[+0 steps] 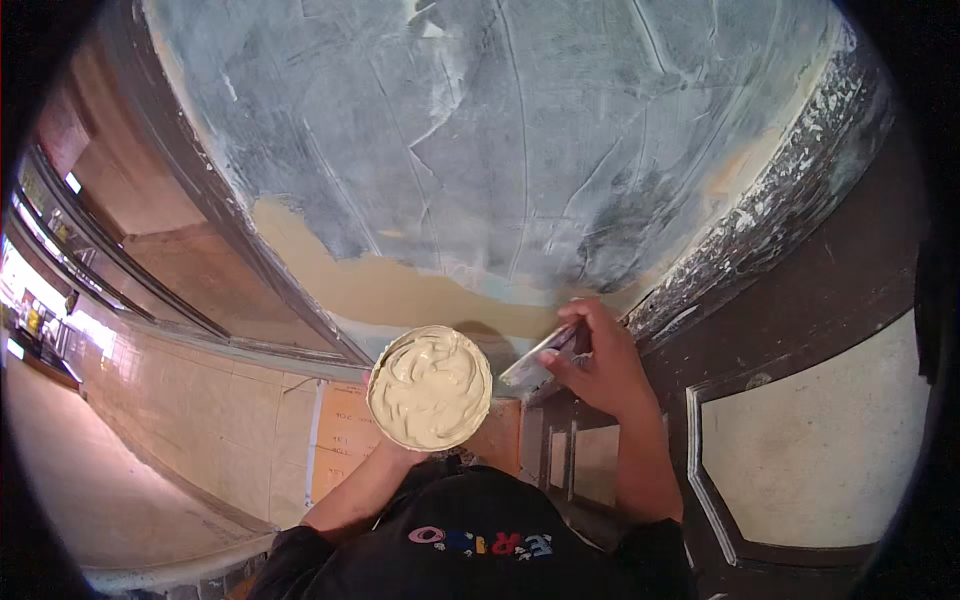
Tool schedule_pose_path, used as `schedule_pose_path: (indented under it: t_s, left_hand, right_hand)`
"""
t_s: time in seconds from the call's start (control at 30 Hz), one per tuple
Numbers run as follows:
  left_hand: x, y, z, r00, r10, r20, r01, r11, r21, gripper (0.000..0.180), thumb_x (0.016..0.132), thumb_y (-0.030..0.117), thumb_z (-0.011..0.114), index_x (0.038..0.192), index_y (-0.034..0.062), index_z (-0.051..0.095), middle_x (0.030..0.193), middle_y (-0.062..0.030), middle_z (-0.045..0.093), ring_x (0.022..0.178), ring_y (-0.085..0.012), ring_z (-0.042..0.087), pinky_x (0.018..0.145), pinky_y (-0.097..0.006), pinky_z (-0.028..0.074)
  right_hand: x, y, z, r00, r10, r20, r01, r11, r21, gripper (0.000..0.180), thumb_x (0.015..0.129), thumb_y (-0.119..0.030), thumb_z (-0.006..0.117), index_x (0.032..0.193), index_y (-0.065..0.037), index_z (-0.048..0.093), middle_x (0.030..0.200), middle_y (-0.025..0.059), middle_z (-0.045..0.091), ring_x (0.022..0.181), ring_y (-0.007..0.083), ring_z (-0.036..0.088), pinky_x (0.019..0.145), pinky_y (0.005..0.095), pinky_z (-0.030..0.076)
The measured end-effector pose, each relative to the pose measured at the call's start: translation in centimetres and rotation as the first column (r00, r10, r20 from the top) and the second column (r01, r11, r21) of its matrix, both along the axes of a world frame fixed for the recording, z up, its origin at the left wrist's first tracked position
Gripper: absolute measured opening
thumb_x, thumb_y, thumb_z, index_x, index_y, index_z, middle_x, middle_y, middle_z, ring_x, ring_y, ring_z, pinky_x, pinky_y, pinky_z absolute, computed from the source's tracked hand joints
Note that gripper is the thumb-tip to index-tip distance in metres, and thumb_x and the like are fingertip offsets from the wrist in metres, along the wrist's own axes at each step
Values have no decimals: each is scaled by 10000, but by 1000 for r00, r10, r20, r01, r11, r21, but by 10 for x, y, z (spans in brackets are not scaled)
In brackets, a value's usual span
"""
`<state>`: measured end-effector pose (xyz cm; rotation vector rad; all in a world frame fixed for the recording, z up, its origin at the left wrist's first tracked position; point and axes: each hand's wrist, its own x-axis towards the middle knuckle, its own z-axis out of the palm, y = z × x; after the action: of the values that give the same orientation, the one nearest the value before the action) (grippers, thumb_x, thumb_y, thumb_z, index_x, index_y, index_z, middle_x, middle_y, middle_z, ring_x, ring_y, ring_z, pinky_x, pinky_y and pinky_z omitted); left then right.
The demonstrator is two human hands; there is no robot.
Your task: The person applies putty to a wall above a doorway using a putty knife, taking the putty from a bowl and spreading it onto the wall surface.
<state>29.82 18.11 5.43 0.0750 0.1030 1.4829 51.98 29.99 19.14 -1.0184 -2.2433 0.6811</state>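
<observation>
My left hand (399, 448) holds up a round tub of cream-coloured putty (429, 388) in front of me. Swirls mark the putty's surface, and the tub hides most of the fingers under it. To its right, my right hand (603, 362) grips a putty knife (535, 366) between thumb and fingers. The blade points left and down toward the tub's rim, with a small gap between them. Just beyond both hands is a wall panel (480, 160), patchy grey-blue with ridges and streaks. A tan smooth band (400, 295) runs along its lower part.
Dark trim with flaking white paint (770, 200) borders the panel on the right, beside a dark panelled door (800, 440) with pale insets. Brown wooden framing (215, 200) stands on the left. An orange sheet with writing (345, 430) lies behind my left forearm, near pale tiles (225, 420).
</observation>
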Motion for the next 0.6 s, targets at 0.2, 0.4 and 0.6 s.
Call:
schedule_pose_path:
  t_s: [0.2,0.4,0.6]
  left_hand:
    - [-11,-9,6,982,18,-188,-26,999,-43,914,779,809,253,1440,180,298,1470,-114,321,1310,-343,363,1075,-527,302]
    - [-30,-28,-5,987,-1,-163,-14,996,-87,894,807,789,239,1432,153,306,1450,-104,355,1305,-313,378,1081,-488,308]
    - [-57,-44,-13,969,-19,-247,8,999,-45,906,804,792,235,1442,151,287,1463,-109,336,1315,-313,366,1086,-493,293]
  right_hand:
    - [-61,-24,18,925,217,311,-289,935,207,410,706,-333,732,972,-76,556,855,92,617,779,281,617,632,384,482]
    - [-118,-44,15,905,116,410,-308,842,442,366,667,-294,718,925,-81,570,744,58,571,693,244,599,629,372,485]
    - [-151,-60,2,886,147,441,-347,840,417,383,641,-327,732,889,-86,567,749,60,579,722,240,609,642,389,458]
